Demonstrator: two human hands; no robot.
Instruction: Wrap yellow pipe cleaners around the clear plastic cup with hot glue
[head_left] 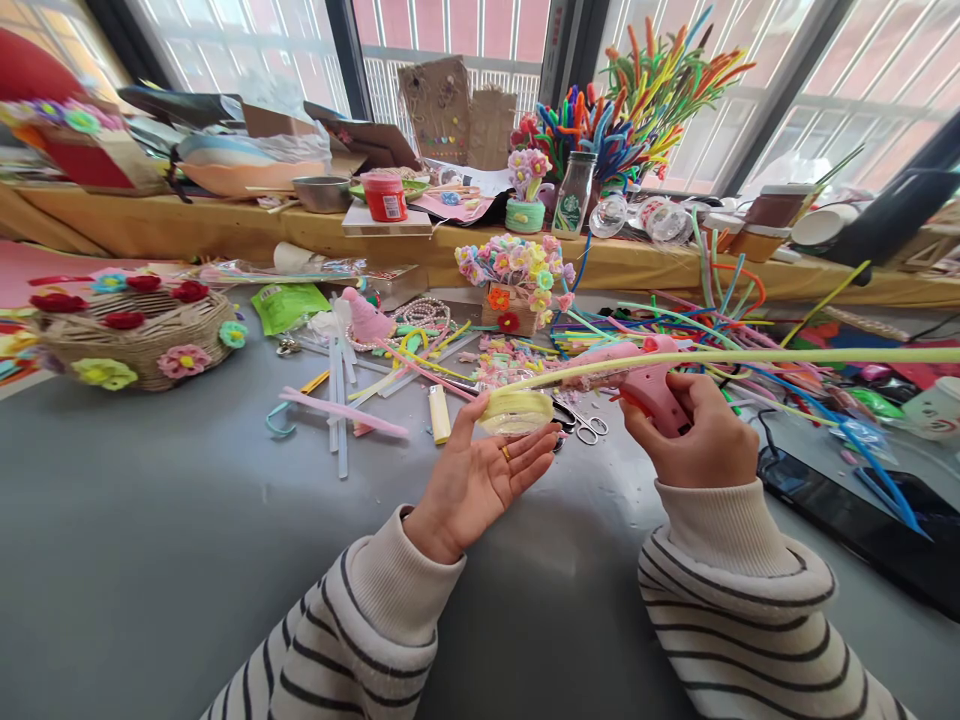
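Note:
My left hand (471, 488), palm up with a ring on one finger, holds a small clear round container (517, 428) between the thumb and the fingers. Pale yellow pipe cleaner (517, 402) is wound around its side. From that winding a long free end runs right, passing above my right hand. A pink hot glue gun (654, 392) is gripped in my right hand (701, 435), its nozzle pointing left toward the container. Behind the two hands lie scissors (591, 428), and a yellow lighter (439, 414) is just left of the container.
A flower-trimmed woven basket (139, 335) sits at the left. Glue sticks (337, 420), a green packet (289, 307) and pipe cleaners (690, 315) clutter the back. A black phone (847, 530) lies at right. Behind, a cloth-covered ledge (247, 225) carries craft supplies and a glass bottle (575, 195).

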